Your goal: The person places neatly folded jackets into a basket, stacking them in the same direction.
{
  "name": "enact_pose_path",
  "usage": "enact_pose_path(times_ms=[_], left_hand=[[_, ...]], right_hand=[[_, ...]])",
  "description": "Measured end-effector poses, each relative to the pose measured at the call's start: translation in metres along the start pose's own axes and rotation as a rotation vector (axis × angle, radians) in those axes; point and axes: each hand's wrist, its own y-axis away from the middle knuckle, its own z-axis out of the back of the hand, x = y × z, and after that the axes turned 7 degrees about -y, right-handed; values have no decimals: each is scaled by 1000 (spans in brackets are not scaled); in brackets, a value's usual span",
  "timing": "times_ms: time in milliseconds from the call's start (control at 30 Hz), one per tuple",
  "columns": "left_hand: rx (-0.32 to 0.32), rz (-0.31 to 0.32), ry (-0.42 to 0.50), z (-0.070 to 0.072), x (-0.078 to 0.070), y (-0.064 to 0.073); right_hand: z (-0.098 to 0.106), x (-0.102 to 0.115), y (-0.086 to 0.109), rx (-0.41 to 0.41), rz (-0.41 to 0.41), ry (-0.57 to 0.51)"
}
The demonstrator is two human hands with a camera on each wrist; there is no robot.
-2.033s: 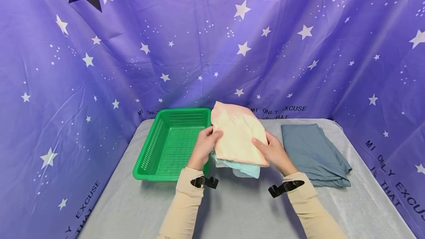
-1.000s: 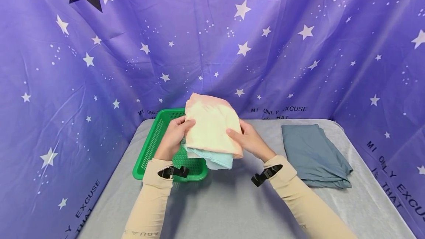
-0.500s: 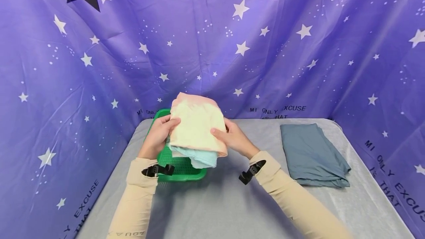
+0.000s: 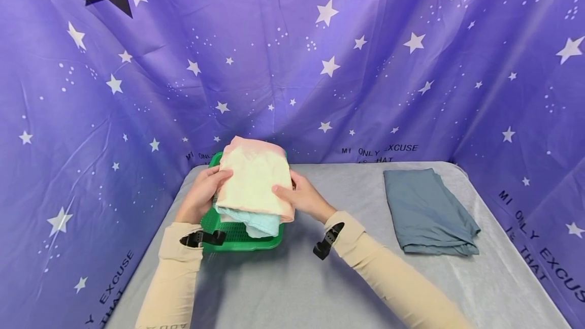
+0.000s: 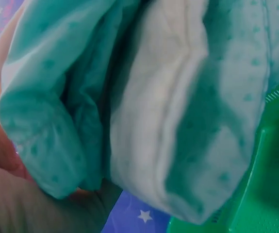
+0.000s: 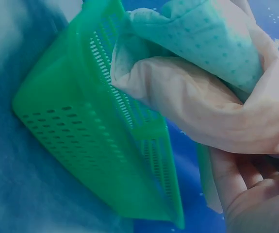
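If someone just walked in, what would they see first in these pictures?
Probably the bright peach-and-mint cloth bundle, held by the left hand and right hand above the green basket. Behind it all, a big purple curtain covered in stars catches the eye too. Off to the right, a blue-grey cloth lies on the grey table.

Pretty bright in here, mostly even. The pink cloth (image 4: 251, 179) is blown out to yellow-white on top, and soft shadows spread over the table (image 4: 269, 298) between the sleeves (image 4: 172, 273). The curtain (image 4: 260, 80) looks stretched near the head view's edges. Left wrist view's dim and smeary; right wrist's hazy, bluish.
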Motion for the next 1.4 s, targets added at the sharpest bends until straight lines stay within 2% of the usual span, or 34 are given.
enact_pose_path(times_ms=[233, 367, 700, 800, 1000, 1133, 1400], left_hand=[[14, 29, 18, 11, 13, -6], [15, 69, 39, 16, 19, -10], [28, 129, 93, 20, 19, -12], [26, 138, 99, 21, 24, -17], [2, 166, 119, 26, 43, -34], [-4, 176, 125, 28, 53, -40], [-15, 227, 152, 26, 63, -51]], right_hand=[[-11, -12, -8, -11, -34, 22], [-15, -16, -13, -11, -54, 36], [-18, -22, -26, 15, -123, 12], [-17, -22, -29, 17, -149, 5], [-17, -23, -33, 29, -168, 4], [-18, -26, -37, 38, -188, -18], [-19, -33, -45, 15, -199, -36]])
